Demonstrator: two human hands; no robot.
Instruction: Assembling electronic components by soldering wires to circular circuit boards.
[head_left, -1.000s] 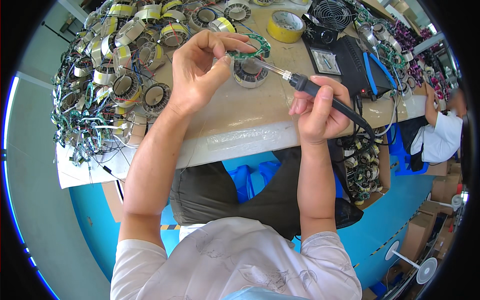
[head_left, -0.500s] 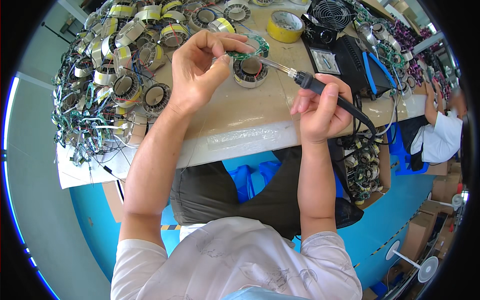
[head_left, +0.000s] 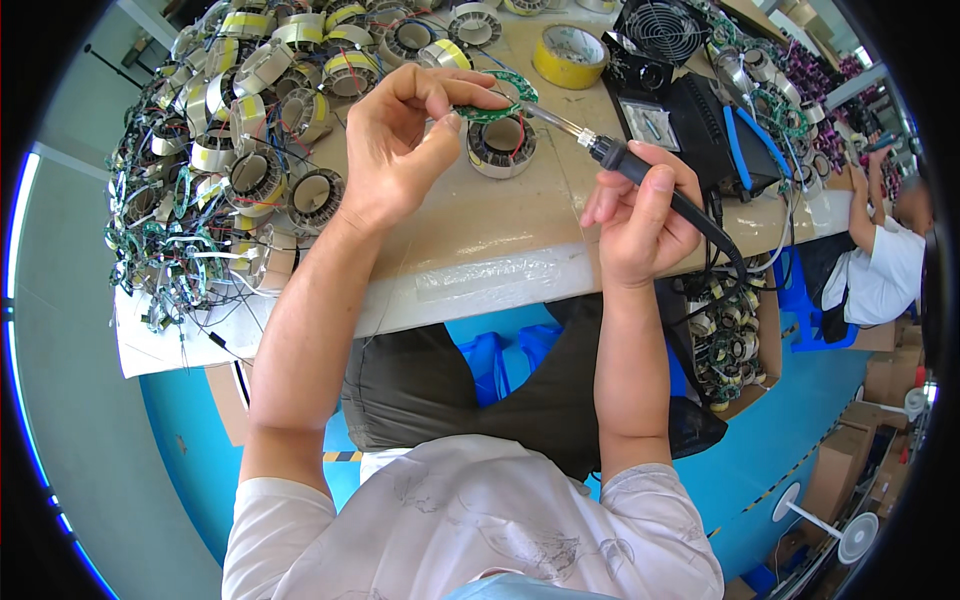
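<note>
My left hand (head_left: 405, 140) pinches the near left edge of a green ring-shaped circuit board (head_left: 514, 88), tilted above the table. Closed round the black handle of a soldering iron (head_left: 622, 160) is my right hand (head_left: 645, 215). The iron's metal tip reaches up and left to the board's right edge; whether it touches cannot be made out. Just beneath the board, a motor stator coil (head_left: 502, 148) with a ring-shaped core sits on the table, and a red wire shows at its opening.
Many wired stator coils (head_left: 265, 65) are heaped at the left. A roll of yellow tape (head_left: 570, 56), a black fan unit (head_left: 662, 30) and blue-handled pliers (head_left: 750, 140) lie at the back right. Below the table's right side is a box of coils (head_left: 730, 350). Another person (head_left: 880, 270) sits far right.
The soldering iron's tip has shifted slightly up along the board's right edge, and its handle has tilted a little. My left hand and the board have barely moved.
</note>
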